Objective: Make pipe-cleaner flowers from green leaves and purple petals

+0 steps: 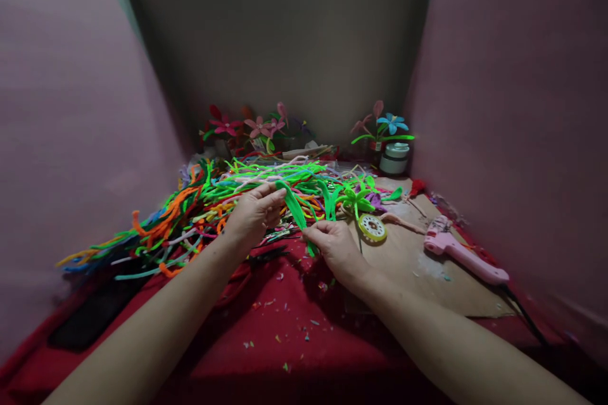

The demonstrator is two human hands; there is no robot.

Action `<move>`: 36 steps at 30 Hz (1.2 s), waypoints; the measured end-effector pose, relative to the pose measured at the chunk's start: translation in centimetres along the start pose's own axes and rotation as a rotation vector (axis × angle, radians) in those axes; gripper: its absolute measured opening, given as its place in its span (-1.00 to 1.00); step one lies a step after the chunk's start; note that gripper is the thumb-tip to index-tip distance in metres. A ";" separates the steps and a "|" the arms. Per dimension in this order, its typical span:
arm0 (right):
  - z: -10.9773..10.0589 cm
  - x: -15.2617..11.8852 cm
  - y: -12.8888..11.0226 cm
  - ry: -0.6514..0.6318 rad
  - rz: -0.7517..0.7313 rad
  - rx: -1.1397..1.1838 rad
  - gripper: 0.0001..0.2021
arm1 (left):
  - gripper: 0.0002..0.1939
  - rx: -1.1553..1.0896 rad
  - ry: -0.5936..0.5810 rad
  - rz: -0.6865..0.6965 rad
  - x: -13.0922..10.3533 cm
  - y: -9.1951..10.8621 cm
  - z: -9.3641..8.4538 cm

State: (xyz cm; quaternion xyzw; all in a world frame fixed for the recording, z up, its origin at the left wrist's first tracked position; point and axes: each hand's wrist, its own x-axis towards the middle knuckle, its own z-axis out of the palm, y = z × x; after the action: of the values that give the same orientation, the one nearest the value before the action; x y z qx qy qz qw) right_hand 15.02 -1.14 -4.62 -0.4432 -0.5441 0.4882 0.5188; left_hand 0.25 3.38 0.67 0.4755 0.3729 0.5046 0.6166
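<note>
A bright green pipe-cleaner leaf (295,210) is stretched slantwise between my two hands above the red cloth. My left hand (254,212) pinches its upper end between thumb and fingers. Its lower end is in the closed fingers of my right hand (335,247), and a short green tip shows below them. Just behind my right hand lie another green pipe-cleaner leaf shape (329,197) and a light green pipe-cleaner flower (355,200). A yellow round dial-like disc (372,228) rests beside them on the cardboard.
A large heap of coloured pipe cleaners (266,177) spreads behind and left. Dark scissors (270,255) lie under my left hand. A pink glue gun (465,256) sits on the cardboard (403,285). Pipe-cleaner flowers (259,126) and a lidded jar (395,158) stand at the back. Scraps dot the red cloth (256,354).
</note>
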 end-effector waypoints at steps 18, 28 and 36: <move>-4.8 1.2 -1.1 0.216 -0.176 -0.665 -0.79 | -0.89 -0.026 -0.097 -0.212 0.3 -2.7 2.9; -9.2 3.1 -0.1 0.284 -0.001 -0.920 -0.83 | -0.92 -0.114 -0.242 -0.309 -0.1 -4.7 3.2; -9.7 2.7 0.5 0.400 -0.027 -0.527 -0.85 | -0.86 -0.053 -0.199 -0.306 -0.4 -5.4 2.2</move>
State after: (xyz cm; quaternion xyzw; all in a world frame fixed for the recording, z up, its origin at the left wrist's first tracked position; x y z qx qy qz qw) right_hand 24.46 2.30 -4.91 -0.6421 -0.5448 0.2268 0.4893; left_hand 3.63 2.30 -3.93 0.4445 0.3645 0.3649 0.7324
